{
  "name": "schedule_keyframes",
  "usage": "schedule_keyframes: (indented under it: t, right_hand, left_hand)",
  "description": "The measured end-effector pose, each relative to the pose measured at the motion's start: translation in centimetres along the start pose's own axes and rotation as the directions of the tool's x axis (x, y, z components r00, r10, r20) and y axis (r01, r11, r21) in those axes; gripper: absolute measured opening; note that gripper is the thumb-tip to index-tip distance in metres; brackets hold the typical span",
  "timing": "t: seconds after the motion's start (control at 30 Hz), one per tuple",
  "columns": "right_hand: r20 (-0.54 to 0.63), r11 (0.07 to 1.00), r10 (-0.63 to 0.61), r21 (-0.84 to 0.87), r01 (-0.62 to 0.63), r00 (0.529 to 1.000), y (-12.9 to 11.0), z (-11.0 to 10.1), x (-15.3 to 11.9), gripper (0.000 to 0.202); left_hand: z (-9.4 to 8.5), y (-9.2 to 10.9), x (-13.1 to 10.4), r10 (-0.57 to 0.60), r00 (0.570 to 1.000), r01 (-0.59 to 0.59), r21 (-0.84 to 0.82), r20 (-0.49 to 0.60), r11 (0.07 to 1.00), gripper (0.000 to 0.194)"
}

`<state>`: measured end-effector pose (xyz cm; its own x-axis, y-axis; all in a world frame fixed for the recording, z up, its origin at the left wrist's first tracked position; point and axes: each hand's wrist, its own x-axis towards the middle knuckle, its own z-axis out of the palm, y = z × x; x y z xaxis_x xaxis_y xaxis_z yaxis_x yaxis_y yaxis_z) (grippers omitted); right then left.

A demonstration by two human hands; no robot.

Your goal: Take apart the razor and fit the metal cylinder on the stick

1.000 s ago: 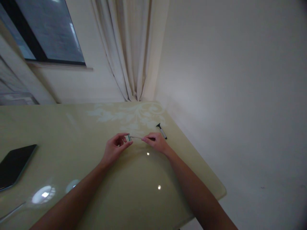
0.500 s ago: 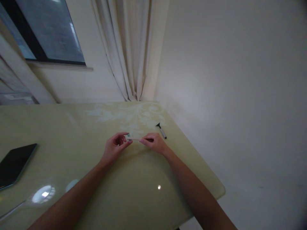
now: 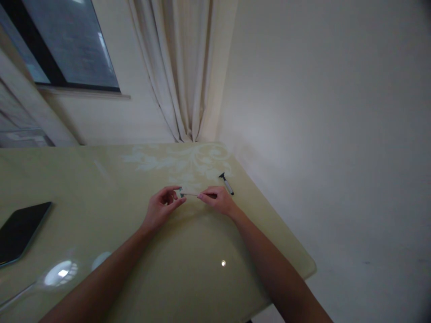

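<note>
Between the thumb and index finger of my left hand (image 3: 162, 202) is a small dark, flat piece (image 3: 182, 192), held on edge by its two ends; its kind is too small to make out. My right hand (image 3: 216, 199) pinches a thin pale stick (image 3: 191, 194), whose left tip meets the middle of that piece. Both hands are a little above the table. Just beyond my right hand lies a razor (image 3: 226, 184) with a black head and a grey-and-black handle.
The glossy yellowish table (image 3: 188, 264) has its right edge along a plain wall (image 3: 319, 134). A black tablet-like device (image 3: 23, 231) lies at the left. Curtains (image 3: 183, 72) hang behind the table, beside a window (image 3: 81, 40). Bright light reflections show on the tabletop.
The stick has shifted slightly to the right with my right hand, uncovering more of the dark piece. My left hand has stayed nearly still.
</note>
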<state>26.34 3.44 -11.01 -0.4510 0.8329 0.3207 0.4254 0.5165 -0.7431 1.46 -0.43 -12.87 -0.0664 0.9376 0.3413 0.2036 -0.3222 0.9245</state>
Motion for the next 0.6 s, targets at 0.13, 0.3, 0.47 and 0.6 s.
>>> schedule_keyframes:
  t: [0.13,0.3,0.47,0.6]
  right_hand:
    - [0.006,0.999,-0.017,-0.034,0.017,1.0,0.1,0.01,0.02,0.028]
    - [-0.006,1.0,-0.02,-0.01,0.02,1.0,0.15,-0.08,-0.01,0.031]
    - [-0.028,0.999,-0.011,-0.039,0.009,1.0,0.26,0.01,0.05,0.031]
    - [-0.024,1.0,-0.01,-0.015,0.01,1.0,0.15,0.15,0.08,0.028]
  left_hand:
    - [-0.02,-0.02,0.04,0.004,1.0,-0.004,0.0,-0.006,1.0,0.046]
    - [0.03,-0.26,0.1,0.005,1.0,-0.005,-0.011,0.002,1.0,0.046]
    - [0.04,-0.28,0.08,0.007,1.0,-0.007,0.004,-0.005,1.0,0.045]
    - [0.02,-0.21,0.03,0.01,1.0,-0.01,0.003,0.003,1.0,0.045]
